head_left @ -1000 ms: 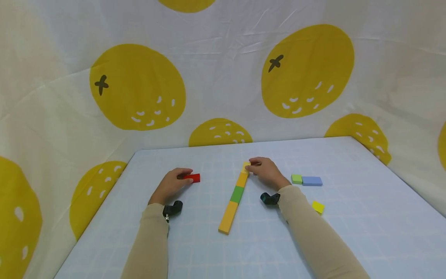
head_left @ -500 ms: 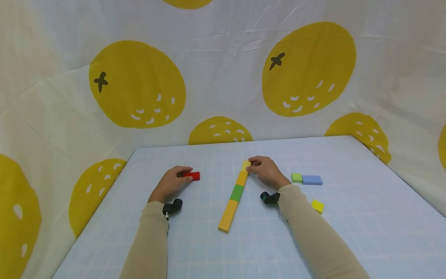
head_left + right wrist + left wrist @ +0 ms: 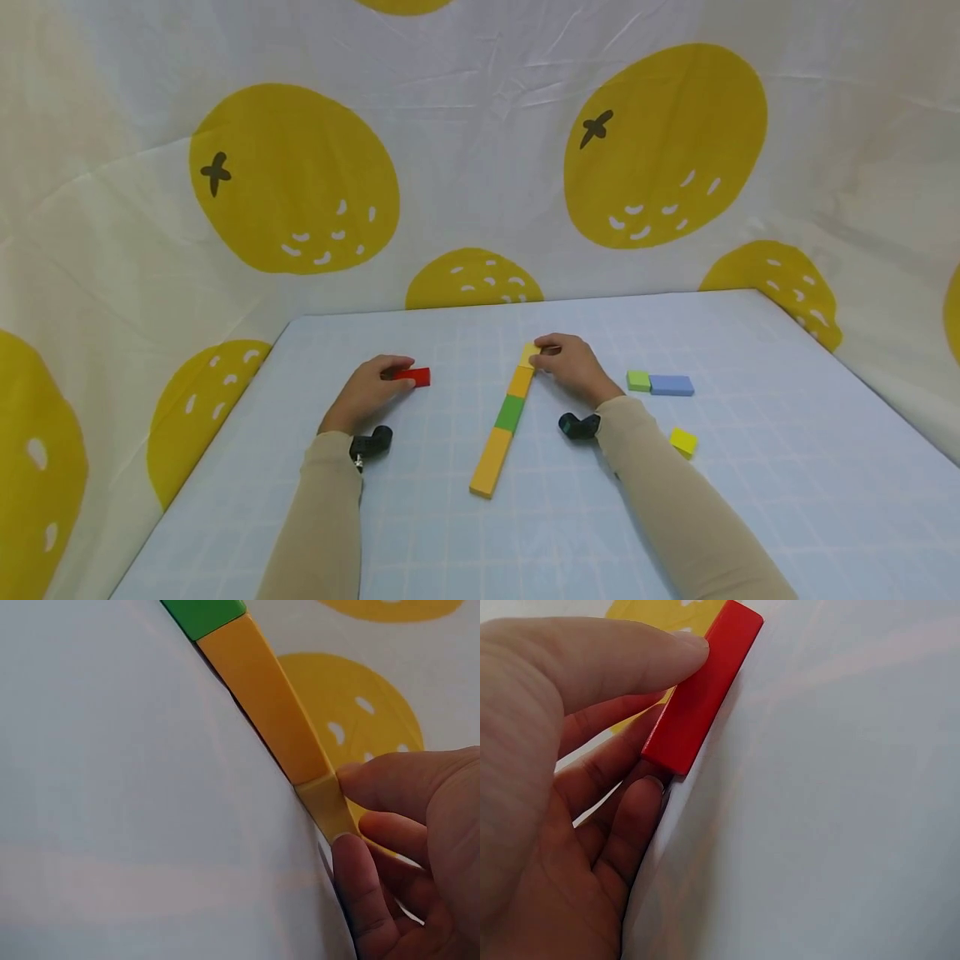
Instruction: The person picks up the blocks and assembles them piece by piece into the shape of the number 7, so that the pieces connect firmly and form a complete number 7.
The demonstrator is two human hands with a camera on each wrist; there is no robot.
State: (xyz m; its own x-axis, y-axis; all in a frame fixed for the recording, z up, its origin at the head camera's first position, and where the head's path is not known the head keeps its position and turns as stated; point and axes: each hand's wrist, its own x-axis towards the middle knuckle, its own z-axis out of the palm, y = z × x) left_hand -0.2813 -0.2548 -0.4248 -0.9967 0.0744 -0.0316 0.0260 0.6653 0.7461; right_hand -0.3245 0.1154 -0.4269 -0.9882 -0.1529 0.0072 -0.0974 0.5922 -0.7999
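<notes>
Pinching the red block [image 3: 420, 377] between thumb and fingers of the left hand [image 3: 363, 393], at the left of the table [image 3: 420, 542], well apart from the other blocks. Holding its long axis left to right, and pointing its free end right. Not showing clearly whether touching the table or hovering just over it.

Clamping thumb and fingers of the right hand [image 3: 574, 367] on the pale block [image 3: 527, 356], at the far end of a straight, slanting line near the middle. Linking, end to end, from near left to far right, the near orange block [image 3: 491, 462], the green block [image 3: 510, 413], the far orange block [image 3: 521, 382] and the pale block. Aiming the long axes of both orange ones along that slant. Covering part of the pale block, so not showing which of its sides is longer.

Showing also, at the right, a light green block [image 3: 638, 381] just left of a blue block [image 3: 672, 386] running left to right, and nearer, beside the right sleeve [image 3: 690, 508], a yellow block [image 3: 683, 442].
</notes>
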